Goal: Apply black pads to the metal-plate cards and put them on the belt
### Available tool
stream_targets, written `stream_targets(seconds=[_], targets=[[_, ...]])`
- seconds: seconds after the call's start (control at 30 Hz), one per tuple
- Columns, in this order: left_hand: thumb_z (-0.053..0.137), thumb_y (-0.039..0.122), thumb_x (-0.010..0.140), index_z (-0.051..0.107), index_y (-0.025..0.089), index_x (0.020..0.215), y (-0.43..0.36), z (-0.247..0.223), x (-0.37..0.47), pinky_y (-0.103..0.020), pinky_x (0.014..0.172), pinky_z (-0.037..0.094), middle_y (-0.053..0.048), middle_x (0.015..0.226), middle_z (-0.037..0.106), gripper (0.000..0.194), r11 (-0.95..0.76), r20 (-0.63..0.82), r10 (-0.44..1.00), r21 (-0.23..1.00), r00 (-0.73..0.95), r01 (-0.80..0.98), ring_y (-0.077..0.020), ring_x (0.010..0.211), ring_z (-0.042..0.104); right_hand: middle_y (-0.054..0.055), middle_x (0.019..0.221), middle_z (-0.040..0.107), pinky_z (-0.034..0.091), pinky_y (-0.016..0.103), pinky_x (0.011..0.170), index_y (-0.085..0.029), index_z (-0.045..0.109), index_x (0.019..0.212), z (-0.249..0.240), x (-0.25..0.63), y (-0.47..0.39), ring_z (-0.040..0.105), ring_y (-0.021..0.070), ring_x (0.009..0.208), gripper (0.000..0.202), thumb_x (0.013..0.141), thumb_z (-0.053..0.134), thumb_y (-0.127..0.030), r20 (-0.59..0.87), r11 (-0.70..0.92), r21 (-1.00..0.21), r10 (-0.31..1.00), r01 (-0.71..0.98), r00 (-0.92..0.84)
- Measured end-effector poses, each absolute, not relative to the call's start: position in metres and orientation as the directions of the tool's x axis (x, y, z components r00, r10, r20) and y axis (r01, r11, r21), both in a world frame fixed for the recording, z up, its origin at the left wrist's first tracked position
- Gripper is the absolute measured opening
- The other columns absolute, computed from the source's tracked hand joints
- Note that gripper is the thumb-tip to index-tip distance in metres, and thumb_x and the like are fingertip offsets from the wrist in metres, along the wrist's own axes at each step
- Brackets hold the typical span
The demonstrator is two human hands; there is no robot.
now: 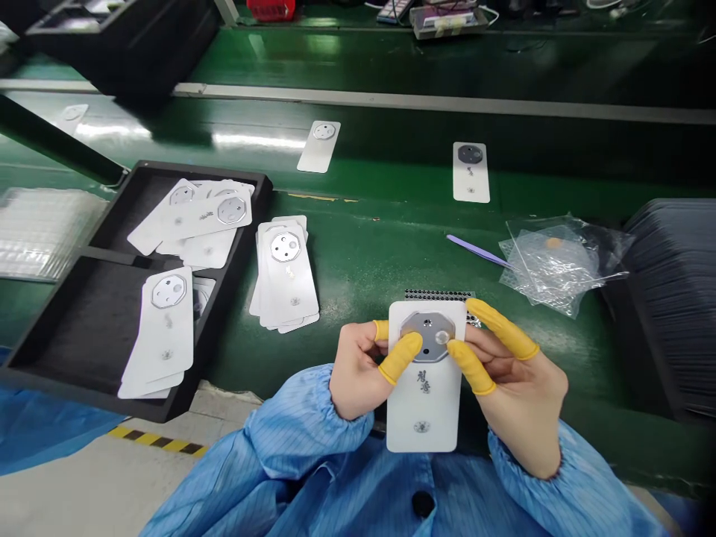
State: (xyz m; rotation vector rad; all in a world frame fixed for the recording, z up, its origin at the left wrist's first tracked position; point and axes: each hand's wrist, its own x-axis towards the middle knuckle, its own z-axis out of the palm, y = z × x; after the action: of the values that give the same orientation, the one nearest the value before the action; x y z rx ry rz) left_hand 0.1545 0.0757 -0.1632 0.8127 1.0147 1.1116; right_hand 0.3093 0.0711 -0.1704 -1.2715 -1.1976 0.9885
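Upright before my chest is a white phone back panel (424, 406) with a grey octagonal camera area, dark lettering and a small emblem. My left hand (366, 369) grips its left edge, thumb lying on the octagon. My right hand (512, 380) holds the right edge, its thumb beside a small clear disc (441, 337) on the octagon and its index finger raised at the top corner. Yellow finger cots cover the thumbs and some fingers. Behind the panel's top edge lies a sheet of small black dots (439, 294), partly hidden.
Left stands a black divided tray (50, 321) with similar panels; a panel stack (288, 280) lies beside it. Single panels (470, 183) rest on the green surface farther back. Purple tweezers (478, 250), clear plastic bags (551, 265) and a dark stack of trays (671, 291) are on the right.
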Motion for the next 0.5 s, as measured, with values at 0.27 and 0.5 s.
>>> stream_targets(seconds=[0.27,0.5], targets=[[0.078,0.037,0.070,0.075,0.011,0.073,0.092,-0.179,0.130,-0.022,0.054,0.054,-0.007,0.065,0.074,0.026,0.304,-0.290,0.953,0.905,0.089,-0.298,-0.0157,0.057,0.067,0.005,0.105,0.072,0.063,0.036,0.079,-0.028,0.050,0.132,-0.186,0.305,0.085,0.072,0.0192,0.087,0.047,0.087,0.062,-0.023,0.097,0.110,-0.992,0.981,0.069,-0.168],[0.079,0.048,0.059,0.071,0.012,0.077,0.132,-0.193,0.040,-0.031,0.056,0.054,-0.008,0.069,0.073,0.042,0.232,-0.214,0.938,0.972,-0.273,0.035,-0.0239,0.062,0.068,0.018,0.139,0.047,0.034,0.052,0.109,-0.016,0.025,0.146,-0.185,0.331,0.266,0.042,0.0319,0.131,0.076,0.083,0.065,-0.026,-0.069,-0.104,-0.609,0.995,0.786,0.077]])
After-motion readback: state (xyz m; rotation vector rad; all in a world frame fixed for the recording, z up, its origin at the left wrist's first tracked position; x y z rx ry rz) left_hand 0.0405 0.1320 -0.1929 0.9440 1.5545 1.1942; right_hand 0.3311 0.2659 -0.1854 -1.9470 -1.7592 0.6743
